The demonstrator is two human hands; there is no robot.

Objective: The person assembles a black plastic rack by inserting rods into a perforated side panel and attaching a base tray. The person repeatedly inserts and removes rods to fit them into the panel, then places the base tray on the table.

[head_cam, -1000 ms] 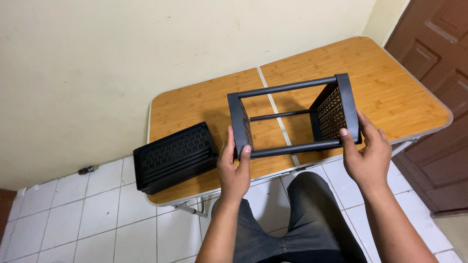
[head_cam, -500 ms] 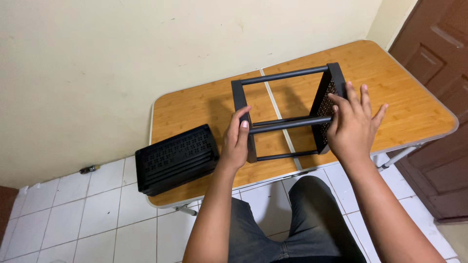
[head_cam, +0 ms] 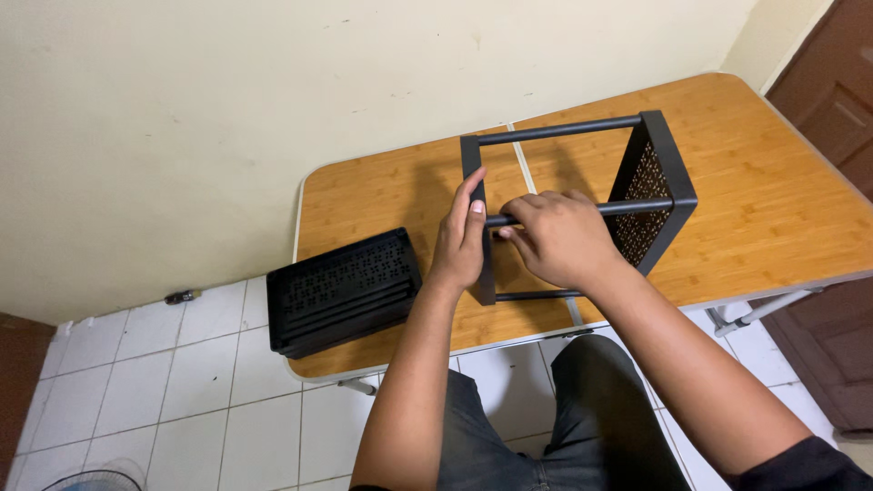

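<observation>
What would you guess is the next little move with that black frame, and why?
Probably twisting or pushing the rod into the left end panel: the right hand pinches the rod at that joint, while the left hand braces the panel upright on the table.

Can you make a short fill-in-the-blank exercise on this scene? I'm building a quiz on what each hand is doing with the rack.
1. The left hand grips the black rack frame's left end ____.
2. The right hand closes on the upper front ____ of the frame.
3. The stack of black perforated panels lies at the table's ____ end.
4. The tabletop is ____ in colour, with a pale rim.

Missing words: panel; rod; left; wood-brown
</observation>
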